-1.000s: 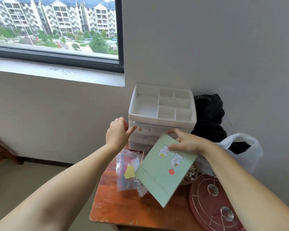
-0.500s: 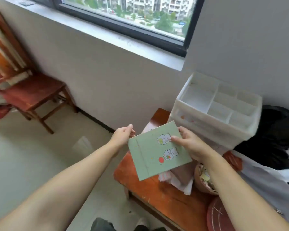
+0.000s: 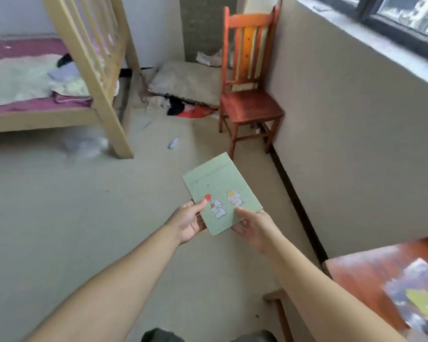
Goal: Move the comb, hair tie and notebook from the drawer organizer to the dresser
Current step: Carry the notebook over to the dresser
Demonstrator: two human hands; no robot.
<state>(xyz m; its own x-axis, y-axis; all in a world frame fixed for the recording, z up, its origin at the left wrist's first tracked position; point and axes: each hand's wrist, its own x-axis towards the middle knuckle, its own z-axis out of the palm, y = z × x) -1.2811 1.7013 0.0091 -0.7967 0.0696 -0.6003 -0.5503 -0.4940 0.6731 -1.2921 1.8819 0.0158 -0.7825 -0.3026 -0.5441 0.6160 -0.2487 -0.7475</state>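
A pale green notebook (image 3: 218, 186) with cartoon stickers on its cover is held flat in mid-air over the floor. My left hand (image 3: 189, 222) grips its near left edge with the thumb on top. My right hand (image 3: 253, 224) grips its near right corner. The drawer organizer, the comb and the hair tie are out of view.
A red-brown table corner (image 3: 361, 270) with a blurred plastic bag (image 3: 415, 299) sits at the lower right. A red wooden chair (image 3: 250, 107) stands by the wall under the window. A wooden bed frame (image 3: 97, 77) with purple bedding is at the left. Clothes and a cushion (image 3: 185, 82) lie on the floor.
The view has swung left, away from the table and organizer toward the room. The notebook has come along, and my left hand has taken hold of it beside the right.
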